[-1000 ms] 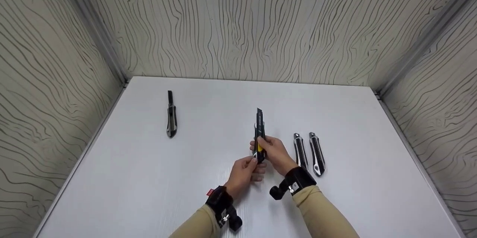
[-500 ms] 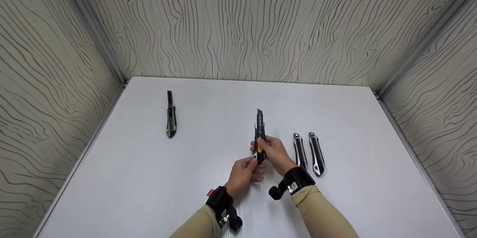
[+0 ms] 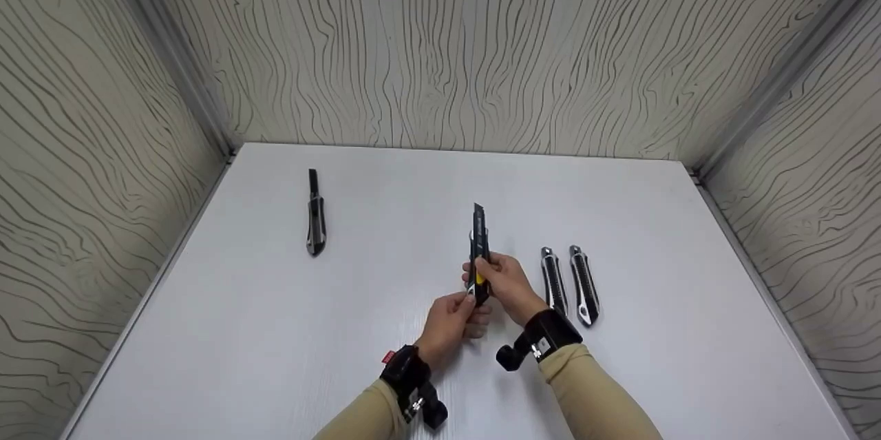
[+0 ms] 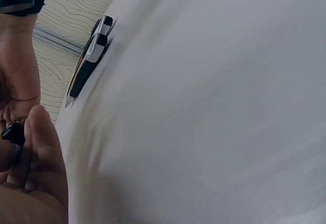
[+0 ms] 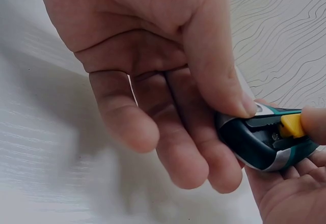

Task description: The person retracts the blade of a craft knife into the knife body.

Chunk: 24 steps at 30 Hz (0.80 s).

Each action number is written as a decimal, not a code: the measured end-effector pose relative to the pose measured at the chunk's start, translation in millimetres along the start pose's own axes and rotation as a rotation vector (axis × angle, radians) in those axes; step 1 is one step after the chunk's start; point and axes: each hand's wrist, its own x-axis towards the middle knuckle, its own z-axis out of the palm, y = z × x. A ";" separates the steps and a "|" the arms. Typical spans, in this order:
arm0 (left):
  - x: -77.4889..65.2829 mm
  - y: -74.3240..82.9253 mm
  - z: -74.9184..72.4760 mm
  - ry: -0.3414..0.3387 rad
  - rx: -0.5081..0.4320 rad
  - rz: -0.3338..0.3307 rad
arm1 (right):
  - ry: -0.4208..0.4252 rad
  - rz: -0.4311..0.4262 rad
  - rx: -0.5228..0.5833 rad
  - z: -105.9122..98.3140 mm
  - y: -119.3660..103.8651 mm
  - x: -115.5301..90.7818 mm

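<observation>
Both hands hold one utility knife (image 3: pixel 480 240) over the middle of the white table, its blade (image 3: pixel 479 213) out and pointing away from me. My right hand (image 3: pixel 511 283) grips the dark handle from the right, thumb on the yellow slider (image 5: pixel 291 126). My left hand (image 3: pixel 449 321) pinches the rear end between thumb and fingers; its other fingers (image 5: pixel 181 163) stretch out loosely beneath. In the left wrist view, the knife's dark end (image 4: pixel 14 134) is mostly hidden by the hands.
Another utility knife (image 3: pixel 316 223) lies at the left with its blade extended. Two similar knives (image 3: pixel 553 279) (image 3: pixel 585 285) lie side by side right of my hands, without blades showing. Patterned walls (image 3: pixel 440 47) enclose the white table (image 3: pixel 241 330) at the back and sides.
</observation>
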 end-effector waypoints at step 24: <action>2.1 -2.3 -0.4 0.015 0.010 -0.018 | -0.008 0.001 0.046 1.7 1.6 1.5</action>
